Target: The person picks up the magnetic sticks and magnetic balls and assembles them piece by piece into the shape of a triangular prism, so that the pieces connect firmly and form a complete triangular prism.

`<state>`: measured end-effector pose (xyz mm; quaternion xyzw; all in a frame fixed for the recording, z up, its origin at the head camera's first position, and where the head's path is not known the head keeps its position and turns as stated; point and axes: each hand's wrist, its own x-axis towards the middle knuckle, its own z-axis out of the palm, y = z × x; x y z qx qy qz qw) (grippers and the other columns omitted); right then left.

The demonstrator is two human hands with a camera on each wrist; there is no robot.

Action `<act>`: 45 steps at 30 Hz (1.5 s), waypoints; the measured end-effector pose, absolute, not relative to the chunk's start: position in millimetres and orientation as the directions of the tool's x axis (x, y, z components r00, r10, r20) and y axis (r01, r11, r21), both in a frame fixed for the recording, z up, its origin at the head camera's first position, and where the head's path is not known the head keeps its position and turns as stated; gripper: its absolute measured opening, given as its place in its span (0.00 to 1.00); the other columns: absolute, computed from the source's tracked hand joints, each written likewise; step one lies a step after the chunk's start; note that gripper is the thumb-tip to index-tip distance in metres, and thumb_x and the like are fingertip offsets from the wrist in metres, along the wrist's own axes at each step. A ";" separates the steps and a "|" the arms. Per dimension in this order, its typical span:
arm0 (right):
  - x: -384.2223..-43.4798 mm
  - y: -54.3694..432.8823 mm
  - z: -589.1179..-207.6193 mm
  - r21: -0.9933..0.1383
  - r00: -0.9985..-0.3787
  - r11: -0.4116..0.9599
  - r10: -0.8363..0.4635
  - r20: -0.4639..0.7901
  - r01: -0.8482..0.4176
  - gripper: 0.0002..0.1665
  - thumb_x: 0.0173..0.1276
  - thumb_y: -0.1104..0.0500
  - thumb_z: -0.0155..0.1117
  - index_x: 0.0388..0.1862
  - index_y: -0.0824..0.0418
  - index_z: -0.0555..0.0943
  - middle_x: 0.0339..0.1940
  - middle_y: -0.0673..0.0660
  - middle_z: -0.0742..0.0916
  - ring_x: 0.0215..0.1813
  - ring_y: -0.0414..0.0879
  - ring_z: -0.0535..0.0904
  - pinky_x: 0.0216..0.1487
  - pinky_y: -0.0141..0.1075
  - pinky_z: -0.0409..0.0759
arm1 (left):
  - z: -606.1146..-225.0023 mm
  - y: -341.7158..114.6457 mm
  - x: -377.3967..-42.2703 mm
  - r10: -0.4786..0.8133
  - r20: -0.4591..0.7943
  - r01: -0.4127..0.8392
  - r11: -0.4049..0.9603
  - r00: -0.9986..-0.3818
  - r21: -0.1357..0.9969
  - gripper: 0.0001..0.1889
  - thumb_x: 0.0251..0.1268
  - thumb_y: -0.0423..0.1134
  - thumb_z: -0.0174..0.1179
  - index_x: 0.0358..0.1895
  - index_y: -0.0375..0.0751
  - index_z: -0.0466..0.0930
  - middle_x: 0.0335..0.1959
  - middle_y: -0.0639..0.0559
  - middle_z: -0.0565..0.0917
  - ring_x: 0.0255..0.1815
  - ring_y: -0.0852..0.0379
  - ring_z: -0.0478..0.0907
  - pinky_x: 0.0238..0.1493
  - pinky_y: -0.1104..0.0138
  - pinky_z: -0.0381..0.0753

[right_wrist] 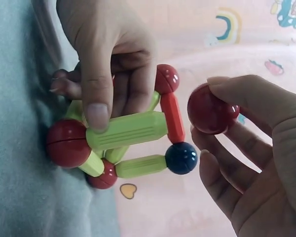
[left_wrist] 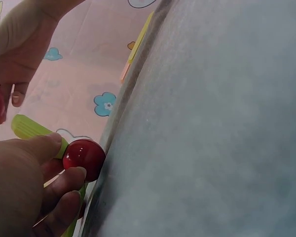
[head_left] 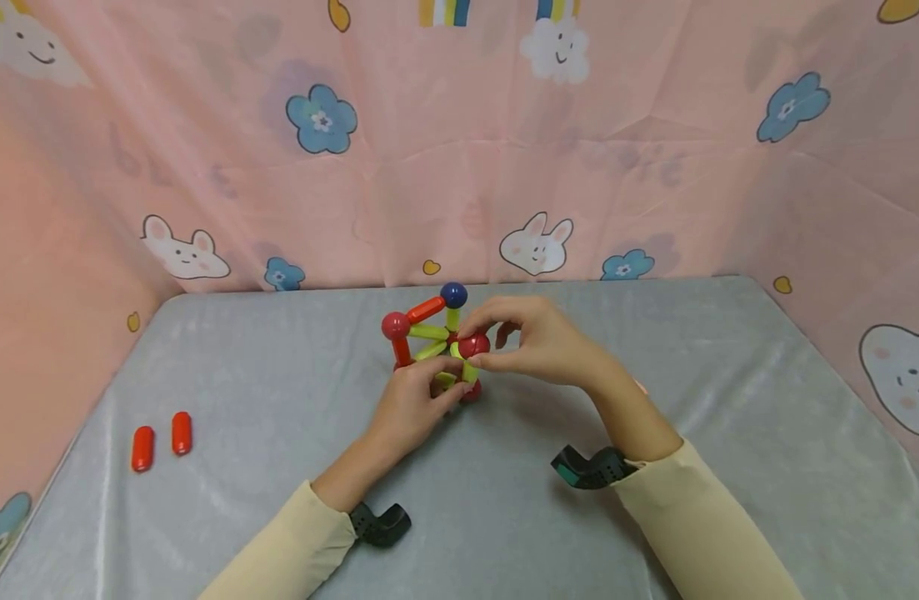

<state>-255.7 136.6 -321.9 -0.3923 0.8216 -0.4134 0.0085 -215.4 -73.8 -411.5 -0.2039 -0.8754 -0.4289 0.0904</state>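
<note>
My right hand point(head_left: 545, 342) pinches a red ball point(right_wrist: 211, 112) between thumb and fingers. In the right wrist view, that ball is apart from the free end of a green rod point(right_wrist: 133, 130). The rod's other end joins a red ball point(right_wrist: 67, 143) low on the structure. Thumb and fingers of my left hand point(head_left: 414, 408) grip this rod near that joint. Around them stands a frame of magnetic rods and balls, with a blue ball point(head_left: 454, 295) at the top, a red corner ball point(head_left: 395, 326) and a red rod point(head_left: 426, 310) between. My left hand hides part of the frame.
Two loose red rods, one farther left point(head_left: 142, 448) and one beside it point(head_left: 182, 433), lie on the grey tabletop point(head_left: 279, 358). A pink patterned curtain point(head_left: 429, 183) hangs behind. Each wrist wears a black band, left point(head_left: 384, 525) and right point(head_left: 590, 468).
</note>
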 end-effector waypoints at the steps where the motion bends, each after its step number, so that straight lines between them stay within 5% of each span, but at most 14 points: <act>1: -256.4 136.9 -323.3 -0.684 -0.689 0.356 -0.660 0.298 -0.637 0.16 0.61 0.62 0.76 0.49 0.54 0.87 0.46 0.47 0.90 0.43 0.40 0.80 0.43 0.37 0.85 | -411.6 -73.3 -215.5 0.280 0.335 0.437 0.550 -0.900 0.712 0.14 0.62 0.38 0.71 0.51 0.43 0.87 0.41 0.50 0.90 0.29 0.61 0.83 0.34 0.74 0.83; 19: -257.1 148.4 -329.7 -0.703 -0.707 0.401 -0.677 0.204 -0.587 0.21 0.60 0.59 0.77 0.53 0.53 0.86 0.50 0.48 0.89 0.49 0.42 0.82 0.48 0.44 0.86 | -413.3 -63.7 -217.0 0.298 0.334 0.446 0.536 -0.894 0.716 0.12 0.63 0.38 0.70 0.48 0.43 0.86 0.38 0.50 0.90 0.26 0.63 0.82 0.31 0.75 0.81; 26: -244.3 181.6 -304.0 -0.656 -0.806 0.569 -0.583 0.104 -0.496 0.24 0.61 0.55 0.76 0.57 0.52 0.84 0.55 0.49 0.87 0.55 0.46 0.80 0.57 0.47 0.80 | -413.8 -62.1 -215.2 0.305 0.347 0.462 0.560 -0.887 0.688 0.15 0.62 0.38 0.71 0.52 0.45 0.85 0.41 0.51 0.90 0.25 0.64 0.79 0.32 0.74 0.81; 33: -234.2 219.5 -283.2 -0.483 -0.882 0.807 -0.452 -0.137 -0.339 0.20 0.62 0.55 0.75 0.52 0.59 0.85 0.45 0.54 0.89 0.47 0.48 0.83 0.51 0.47 0.83 | -399.5 -75.7 -217.0 0.350 0.480 0.582 0.627 -0.804 0.518 0.15 0.57 0.41 0.75 0.45 0.44 0.84 0.36 0.52 0.88 0.23 0.64 0.74 0.28 0.73 0.76; 39: -246.3 243.3 -293.4 -0.382 -0.864 0.913 -0.304 -0.402 -0.144 0.09 0.59 0.56 0.70 0.30 0.62 0.87 0.27 0.54 0.87 0.33 0.46 0.78 0.33 0.38 0.79 | -374.8 -97.1 -218.1 0.450 0.536 0.693 0.563 -0.714 0.450 0.05 0.58 0.39 0.73 0.33 0.46 0.86 0.24 0.57 0.83 0.23 0.65 0.72 0.26 0.74 0.73; 45: -256.0 252.8 -307.7 -0.314 -0.833 0.949 -0.190 -0.520 -0.021 0.04 0.55 0.59 0.71 0.26 0.59 0.88 0.24 0.54 0.87 0.28 0.46 0.77 0.30 0.34 0.76 | -365.9 -119.1 -225.6 0.285 0.752 0.772 0.463 -0.595 0.435 0.04 0.54 0.26 0.69 0.28 0.38 0.85 0.19 0.52 0.81 0.20 0.61 0.72 0.26 0.73 0.75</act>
